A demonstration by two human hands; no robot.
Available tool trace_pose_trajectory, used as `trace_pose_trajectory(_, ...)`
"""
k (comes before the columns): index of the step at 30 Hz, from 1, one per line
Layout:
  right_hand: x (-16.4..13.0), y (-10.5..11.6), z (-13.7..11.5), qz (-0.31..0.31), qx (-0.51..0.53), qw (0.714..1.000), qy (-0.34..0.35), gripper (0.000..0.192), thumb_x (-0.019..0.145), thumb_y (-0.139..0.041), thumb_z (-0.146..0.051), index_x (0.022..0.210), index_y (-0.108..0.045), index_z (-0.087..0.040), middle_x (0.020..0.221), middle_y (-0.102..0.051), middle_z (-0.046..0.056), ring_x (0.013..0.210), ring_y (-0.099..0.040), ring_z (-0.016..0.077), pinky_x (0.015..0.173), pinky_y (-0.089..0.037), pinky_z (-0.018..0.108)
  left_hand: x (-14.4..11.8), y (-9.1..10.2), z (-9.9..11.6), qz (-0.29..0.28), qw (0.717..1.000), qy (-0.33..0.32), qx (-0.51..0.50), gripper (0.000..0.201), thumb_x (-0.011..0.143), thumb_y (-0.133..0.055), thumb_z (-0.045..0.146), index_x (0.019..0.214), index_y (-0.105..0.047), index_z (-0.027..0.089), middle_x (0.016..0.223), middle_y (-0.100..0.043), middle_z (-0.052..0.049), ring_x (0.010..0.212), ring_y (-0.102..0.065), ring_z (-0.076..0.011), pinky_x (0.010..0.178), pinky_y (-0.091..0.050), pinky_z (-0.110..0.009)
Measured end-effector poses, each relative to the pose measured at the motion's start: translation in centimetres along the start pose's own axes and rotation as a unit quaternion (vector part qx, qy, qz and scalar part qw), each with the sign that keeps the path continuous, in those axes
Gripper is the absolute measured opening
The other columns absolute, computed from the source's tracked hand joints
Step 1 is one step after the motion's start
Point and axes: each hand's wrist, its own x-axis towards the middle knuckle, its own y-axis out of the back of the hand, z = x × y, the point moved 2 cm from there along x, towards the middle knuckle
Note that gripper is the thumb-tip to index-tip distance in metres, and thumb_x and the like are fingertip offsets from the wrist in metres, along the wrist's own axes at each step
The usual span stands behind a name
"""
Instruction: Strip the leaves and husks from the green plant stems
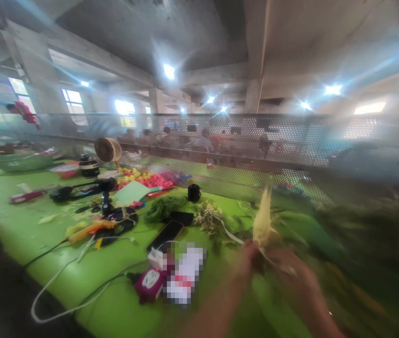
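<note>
Head view, and it is blurred by motion, so I read it with care. My two hands meet low and right of centre, over the near part of the green counter (62, 263). The left hand (246, 260) and the right hand (292, 277) both touch the base of a pale yellow leaf-shaped piece (263, 218), which stands upright between them with its tip pointing up and slightly tilted. The left grip looks pinched on the bottom of that piece; whether the right grip is clenched on it or only lying against it, I cannot tell through the blur. Thin pale strands trail from the piece toward the right hand. Just beyond the hands lies a heap of greenish-white sprigs (211, 218), and beside that a mound of dark green foliage (164, 206). A black phone (166, 234) lies flat near the middle of the counter, with a small black cup (194, 192) farther back toward the perforated metal screen (241, 136) that runs along the far edge. A magenta gadget with a white face (150, 281) sits near the front edge, a white cable (58, 286) looping from it toward the left edge. Pink and yellow flower pieces (148, 179) are piled by the far edge, next to a small tan fan (108, 149).
</note>
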Motion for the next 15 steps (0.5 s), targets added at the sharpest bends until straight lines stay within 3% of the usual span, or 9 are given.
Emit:
trace_pose_trajectory(7,-0.2,-0.2,-2.7,-0.046,-0.049,0.997,0.045,0.019,0.080,-0.054,-0.031,0.077,-0.073,-0.028,0.077,-0.071,0.002,0.066,-0.066,0.0194,0.057,-0.050,0.026,0.5,1.0,0.2,0.010,0.999,-0.043,-0.007,0.045,0.069,-0.070,0.053,0.093,-0.060,0.017,0.075,-0.056,0.000,0.062,-0.049,-0.0108,0.056,-0.034,-0.023)
trace_pose_trajectory(10,-0.5,-0.4,-3.6,-0.073,-0.051,0.995,0.047,0.019,0.079,-0.054,-0.027,0.071,-0.071,-0.030,0.073,-0.070,0.002,0.064,-0.065,0.0194,0.057,-0.049,0.026,1.4,2.0,0.8,0.018,0.998,-0.053,0.035,0.047,0.069,-0.068,0.058,0.088,-0.060,0.016,0.068,-0.051,0.002,0.057,-0.043,-0.0090,0.053,-0.030,-0.022)
trace_pose_trajectory(12,-0.9,-0.7,-4.1,-0.085,-0.042,0.994,0.048,0.018,0.076,-0.056,-0.027,0.065,-0.070,-0.029,0.068,-0.069,0.002,0.063,-0.064,0.0193,0.057,-0.049,0.027,2.1,3.1,1.5,0.058,0.996,-0.041,0.052,0.050,0.066,-0.069,0.062,0.083,-0.056,0.018,0.057,-0.041,0.006,0.049,-0.033,-0.0068,0.050,-0.025,-0.022)
trace_pose_trajectory(15,-1.4,-1.0,-4.4,-0.083,-0.024,0.996,0.028,0.017,0.076,-0.057,-0.032,0.064,-0.069,-0.027,0.067,-0.069,0.002,0.058,-0.063,0.0179,0.054,-0.048,0.026,2.8,4.1,2.7,0.073,0.993,-0.061,0.074,0.053,0.064,-0.070,0.064,0.086,-0.054,0.019,0.063,-0.046,0.005,0.052,-0.038,-0.0071,0.051,-0.027,-0.021)
